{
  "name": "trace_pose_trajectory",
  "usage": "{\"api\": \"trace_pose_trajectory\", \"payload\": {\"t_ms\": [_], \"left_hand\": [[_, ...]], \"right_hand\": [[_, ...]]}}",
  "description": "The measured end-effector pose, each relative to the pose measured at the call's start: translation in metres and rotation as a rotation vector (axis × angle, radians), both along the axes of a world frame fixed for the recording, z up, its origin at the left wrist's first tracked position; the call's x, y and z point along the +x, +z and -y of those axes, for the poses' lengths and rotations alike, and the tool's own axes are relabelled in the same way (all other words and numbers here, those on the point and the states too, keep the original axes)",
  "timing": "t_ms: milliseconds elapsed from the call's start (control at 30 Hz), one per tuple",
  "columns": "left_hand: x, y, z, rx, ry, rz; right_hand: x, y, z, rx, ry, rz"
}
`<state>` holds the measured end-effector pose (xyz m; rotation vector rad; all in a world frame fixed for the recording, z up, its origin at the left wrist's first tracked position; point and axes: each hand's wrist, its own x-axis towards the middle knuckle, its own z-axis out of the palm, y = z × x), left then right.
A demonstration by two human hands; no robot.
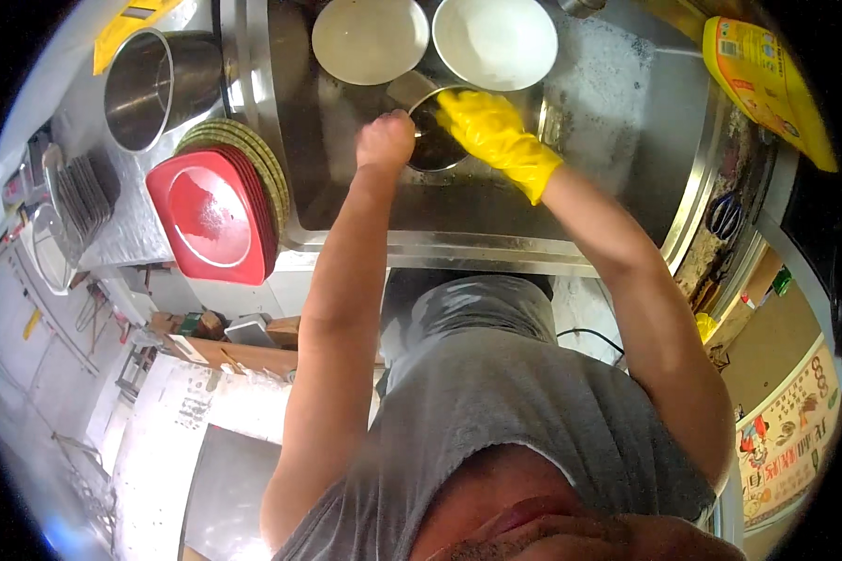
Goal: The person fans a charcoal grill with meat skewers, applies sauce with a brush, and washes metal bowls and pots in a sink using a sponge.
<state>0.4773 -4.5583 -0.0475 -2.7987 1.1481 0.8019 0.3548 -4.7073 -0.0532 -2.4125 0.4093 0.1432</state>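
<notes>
My bare left hand (386, 140) is closed on the left rim of a round metal container (438, 166) in a stainless steel sink (463, 242). A yellow rubber glove covers my right hand (488, 130), which lies at the container's upper right rim; whether its fingers grip the rim or something inside cannot be told. The container's dark inside faces me. Beyond my hands, two white bowls (370, 38) (495, 41) stand side by side. A flat greyish block (410, 90) shows partly between them and the container.
Left of the sink stand stacked red square dishes (210, 217), green-rimmed plates (270, 165) and a tall metal pot (139, 91). A yellow bottle (768, 91) is at the upper right, with blue-handled scissors (725, 216) below it on the right ledge.
</notes>
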Motion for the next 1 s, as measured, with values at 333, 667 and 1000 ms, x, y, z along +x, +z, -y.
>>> {"api": "trace_pose_trajectory", "payload": {"t_ms": [333,667,1000], "left_hand": [[-0.020,-0.022,0.006,-0.103,0.203,-0.050],[0.014,-0.034,-0.022,0.131,0.311,-0.132],[0.021,-0.051,-0.020,0.183,0.421,-0.256]], "right_hand": [[-0.004,-0.132,-0.095,0.423,-0.309,0.135],[-0.026,0.018,-0.022,0.177,0.168,-0.047],[-0.029,0.003,-0.016,-0.114,0.281,0.151]]}}
